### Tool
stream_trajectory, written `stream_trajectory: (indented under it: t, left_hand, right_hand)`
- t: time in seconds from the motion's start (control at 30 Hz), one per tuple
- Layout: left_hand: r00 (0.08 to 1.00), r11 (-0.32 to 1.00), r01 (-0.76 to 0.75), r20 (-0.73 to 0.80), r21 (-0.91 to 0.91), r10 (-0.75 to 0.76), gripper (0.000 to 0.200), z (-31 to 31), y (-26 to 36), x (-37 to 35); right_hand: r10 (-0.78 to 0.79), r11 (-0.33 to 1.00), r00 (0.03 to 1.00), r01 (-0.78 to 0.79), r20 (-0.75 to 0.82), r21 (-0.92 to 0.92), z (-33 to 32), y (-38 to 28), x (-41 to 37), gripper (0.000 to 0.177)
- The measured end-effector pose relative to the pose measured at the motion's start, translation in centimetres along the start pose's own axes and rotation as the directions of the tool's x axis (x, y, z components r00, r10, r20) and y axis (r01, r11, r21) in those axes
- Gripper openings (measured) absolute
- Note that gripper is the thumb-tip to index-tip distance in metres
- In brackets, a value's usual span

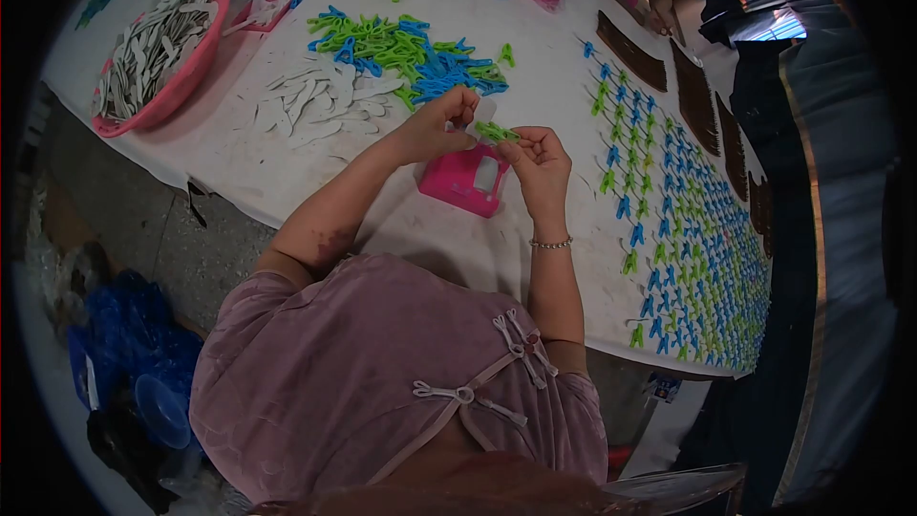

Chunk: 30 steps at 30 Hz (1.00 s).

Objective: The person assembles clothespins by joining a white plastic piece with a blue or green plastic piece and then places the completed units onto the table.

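Observation:
My right hand [542, 167] pinches a light green clothespin [497, 132] between thumb and fingers. Close to its left, my left hand [441, 124] has its fingers closed at the edge of a small pale, thin piece [485, 113], which stands by the clothespin. Just below both hands is a bright pink holder [460, 182] with a whitish roll in it. Beyond my left hand lies a pile of green and blue clothespins [406, 53]. Flat pale grey-white strips [325, 100] are scattered to its left.
A pink basin [205, 62] full of similar strips stands at the left. Rows of blue and green clothespins [683, 248] cover the right side. Dark brown strips [695, 100] lie along the far right edge. Another person's hand [661, 14] is at the top right.

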<state>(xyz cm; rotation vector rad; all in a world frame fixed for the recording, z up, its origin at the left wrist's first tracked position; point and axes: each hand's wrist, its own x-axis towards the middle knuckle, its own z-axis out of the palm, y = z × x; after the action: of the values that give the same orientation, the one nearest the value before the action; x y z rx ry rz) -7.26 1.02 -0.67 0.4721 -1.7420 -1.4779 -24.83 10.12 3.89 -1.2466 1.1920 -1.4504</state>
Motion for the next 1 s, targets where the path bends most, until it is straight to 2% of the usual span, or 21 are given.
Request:
stream_trajectory:
  t: [0.27, 0.3, 0.37, 0.43, 0.47, 0.5, 0.53, 0.6, 0.63, 0.7, 0.73, 0.8, 1.0]
  left_hand:
    - [1.000, 0.999, -0.006, 0.006, 0.045, 0.005, 0.039, -0.4, -0.4, 0.1]
    - [0.999, 0.999, 0.043, -0.004, 0.033, -0.043, 0.043, -0.5, 0.1, 0.0]
    - [0.996, 0.996, 0.083, 0.016, 0.019, -0.083, 0.048, -0.2, 0.7, 0.0]
    - [0.992, 0.991, 0.003, -0.127, 0.132, 0.014, 0.064, 0.1, 1.0, 0.1]
    - [0.995, 0.991, -0.006, -0.101, 0.132, 0.020, 0.064, 0.0, 0.9, 0.2]
    - [0.988, 0.999, -0.002, -0.157, 0.036, 0.007, 0.065, -0.2, 0.6, 0.2]
    - [0.977, 0.998, 0.000, -0.212, -0.058, -0.012, 0.066, -0.4, 0.5, 0.3]
    - [0.974, 0.994, 0.021, -0.222, -0.106, -0.045, 0.062, -0.4, 0.7, 0.4]
    - [0.964, 0.986, 0.045, -0.252, -0.161, -0.085, 0.058, -0.4, 0.7, 0.4]
    - [0.964, 0.986, 0.047, -0.251, -0.157, -0.086, 0.055, -0.2, 0.6, 0.4]
    - [0.958, 0.986, 0.051, -0.269, -0.159, -0.094, 0.053, -0.3, 0.5, 0.4]
    - [0.958, 0.987, 0.039, -0.275, -0.159, -0.082, 0.052, -0.5, 0.1, 0.5]
    - [0.943, 0.983, 0.013, -0.326, -0.184, -0.073, 0.048, -1.1, 0.1, 0.8]
  right_hand:
    - [0.030, 0.999, 0.999, -0.030, 0.022, -0.024, 0.1, -0.2, 0.0, 0.022]
    - [0.024, 0.999, 0.999, -0.023, 0.034, -0.027, 0.0, -0.3, -0.1, 0.022]
    - [-0.016, 0.999, 1.000, 0.016, -0.010, -0.043, -0.5, 0.2, 0.2, 0.020]
    - [-0.060, 0.997, 0.997, 0.057, -0.051, -0.059, -2.0, 0.8, 1.3, 0.018]
    - [-0.010, 1.000, 0.985, 0.007, -0.170, -0.016, -3.1, 1.3, 2.1, 0.015]
    - [0.045, 0.999, 0.959, -0.036, -0.281, 0.035, -4.1, 1.9, 3.0, 0.014]
    - [0.034, 0.999, 0.953, -0.024, -0.301, 0.040, -5.0, 2.4, 3.8, 0.014]
    - [0.203, 0.979, 0.829, -0.168, -0.522, 0.115, -6.8, 3.8, 5.4, 0.019]
    - [0.196, 0.980, 0.821, -0.153, -0.536, 0.123, -7.7, 4.6, 6.2, 0.019]
    - [0.391, 0.896, 0.711, -0.146, -0.585, 0.420, -9.4, 6.6, 7.8, 0.017]
    - [0.386, 0.895, 0.707, -0.133, -0.593, 0.425, -10.2, 7.4, 8.6, 0.017]
    - [0.483, 0.850, 0.581, -0.132, -0.655, 0.509, -10.8, 7.9, 9.8, 0.016]
    - [0.494, 0.848, 0.453, -0.063, -0.742, 0.526, -11.6, 7.4, 11.0, 0.015]
